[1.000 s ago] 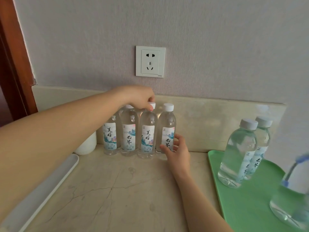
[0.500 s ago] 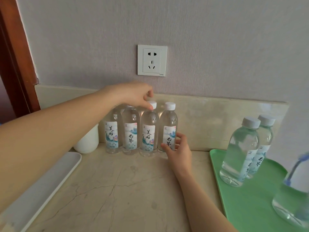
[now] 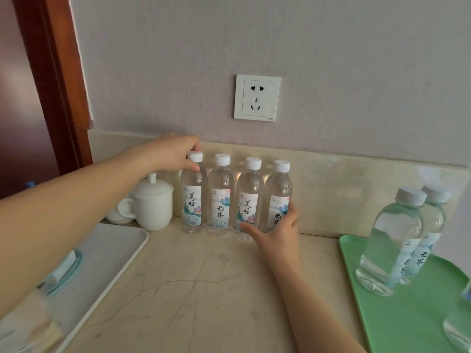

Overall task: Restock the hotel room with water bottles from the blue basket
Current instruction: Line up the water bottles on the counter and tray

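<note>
Four small water bottles with white caps stand in a row against the stone backsplash: the leftmost bottle (image 3: 193,200), a second (image 3: 221,197), a third (image 3: 248,200) and the rightmost bottle (image 3: 276,194). My left hand (image 3: 173,154) reaches in from the left and pinches the leftmost bottle at its cap and neck. My right hand (image 3: 277,235) cups the lower part of the rightmost bottle, with the thumb in front of the third bottle's base and the fingers round the right side. The blue basket is out of view.
A green tray (image 3: 407,314) at the right holds two larger bottles (image 3: 392,240); part of another shows at the lower right edge. A white lidded cup (image 3: 153,200) stands left of the row, beside a white tray (image 3: 102,250). A wall socket (image 3: 257,98) sits above.
My left hand has moved left from the third bottle's cap to the leftmost bottle's cap. My right hand has stayed at the rightmost bottle's base. The cup has come into view.
</note>
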Motion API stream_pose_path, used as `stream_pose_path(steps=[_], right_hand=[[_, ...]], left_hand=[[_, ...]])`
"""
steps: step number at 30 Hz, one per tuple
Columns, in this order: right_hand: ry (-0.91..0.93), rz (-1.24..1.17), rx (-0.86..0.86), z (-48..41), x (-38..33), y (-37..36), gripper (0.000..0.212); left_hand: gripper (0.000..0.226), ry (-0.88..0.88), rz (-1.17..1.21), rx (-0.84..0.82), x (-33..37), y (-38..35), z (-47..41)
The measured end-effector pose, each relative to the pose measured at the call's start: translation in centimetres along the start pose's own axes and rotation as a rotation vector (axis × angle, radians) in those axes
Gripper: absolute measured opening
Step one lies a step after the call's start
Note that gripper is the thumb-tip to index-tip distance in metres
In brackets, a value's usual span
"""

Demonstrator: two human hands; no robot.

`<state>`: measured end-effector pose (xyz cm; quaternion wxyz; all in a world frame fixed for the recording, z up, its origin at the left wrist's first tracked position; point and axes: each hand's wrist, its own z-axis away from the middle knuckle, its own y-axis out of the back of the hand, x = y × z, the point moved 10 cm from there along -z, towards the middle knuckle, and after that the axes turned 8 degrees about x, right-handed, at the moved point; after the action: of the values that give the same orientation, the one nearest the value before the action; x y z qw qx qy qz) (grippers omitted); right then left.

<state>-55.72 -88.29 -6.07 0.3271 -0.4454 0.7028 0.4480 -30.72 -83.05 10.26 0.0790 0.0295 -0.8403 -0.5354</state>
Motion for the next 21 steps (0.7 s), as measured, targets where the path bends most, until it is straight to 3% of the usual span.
stream_pose_path(steps=[14, 21], right_hand=[[-0.023, 0.113, 0.051, 0.3, -0.6, -0.2, 0.122], [0.008, 0.061, 0.029, 0.2, -0.4, -0.1, 0.122]], left_hand=[[0.031, 0.115, 0.300, 0.081, -0.4, -1.1, 0.9], [0.058, -0.057, -0.188, 0.120, 2.4, 0.2, 0.8]])
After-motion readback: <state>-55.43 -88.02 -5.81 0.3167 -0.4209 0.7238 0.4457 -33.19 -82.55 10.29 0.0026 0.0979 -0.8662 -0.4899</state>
